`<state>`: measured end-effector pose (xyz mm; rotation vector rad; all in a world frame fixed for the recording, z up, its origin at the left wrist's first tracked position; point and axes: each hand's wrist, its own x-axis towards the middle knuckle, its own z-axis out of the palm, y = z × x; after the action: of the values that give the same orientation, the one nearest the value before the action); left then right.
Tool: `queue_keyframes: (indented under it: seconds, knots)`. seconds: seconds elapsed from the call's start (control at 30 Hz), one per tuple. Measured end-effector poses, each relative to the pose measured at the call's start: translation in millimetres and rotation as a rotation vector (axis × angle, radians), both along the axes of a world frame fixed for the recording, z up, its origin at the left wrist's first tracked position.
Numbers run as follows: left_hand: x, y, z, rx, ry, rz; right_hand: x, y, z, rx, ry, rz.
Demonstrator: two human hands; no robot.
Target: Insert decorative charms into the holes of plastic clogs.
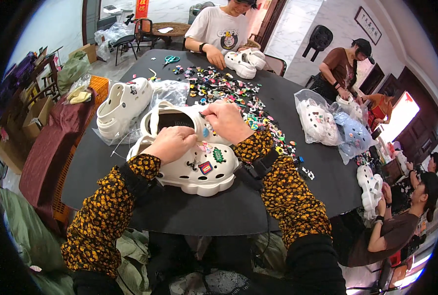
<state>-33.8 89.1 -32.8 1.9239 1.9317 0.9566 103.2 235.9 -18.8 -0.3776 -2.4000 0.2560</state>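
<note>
Two white clogs lie against each other before me on the dark table. The near clog (pixel 199 169) carries several charms, among them a green spiky one (pixel 218 155) and a blue-and-red square one (pixel 205 168). Behind it, the far clog (pixel 156 118) shows its dark insole and a round blue charm (pixel 205 132). My left hand (pixel 172 144) is closed at the far clog's near rim, its fingertips partly hidden. On that clog's upper, my right hand (pixel 227 121) pinches with thumb and fingers; a small dark bit shows at the fingertips, too small to name.
Loose colourful charms (pixel 219 83) spread across the table's middle. Another white clog (pixel 123 105) stands at left on clear plastic. Teal scissors (pixel 171 59) lie farther back. Bagged clogs (pixel 320 123) sit at right. Co-workers handle clogs across the table and on the right.
</note>
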Motion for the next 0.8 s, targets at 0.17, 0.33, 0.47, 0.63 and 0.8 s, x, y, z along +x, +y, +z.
queue_keyframes:
  seconds: [0.17, 0.33, 0.47, 0.63, 0.8]
  knots:
    - [2.0, 1.2, 1.4, -0.008, 0.008, -0.001, 10.1, -0.7, 7.5, 0.122, -0.147, 0.017]
    - [1.2, -0.5, -0.1, -0.008, -0.008, 0.009, 9.6, 4.6, 8.6, 0.096, -0.252, 0.083]
    - [0.9, 2.7, 1.4, -0.032, 0.004, 0.001, 7.6, 14.0, 10.4, 0.023, -0.348, 0.125]
    - [0.2, 0.5, 1.6, -0.003, -0.022, -0.002, 2.1, 12.6, 14.5, 0.08, -0.449, 0.125]
    - [2.5, 1.4, 1.8, -0.05, -0.01, 0.017, 0.5, 4.6, 22.7, 0.068, -0.597, 0.088]
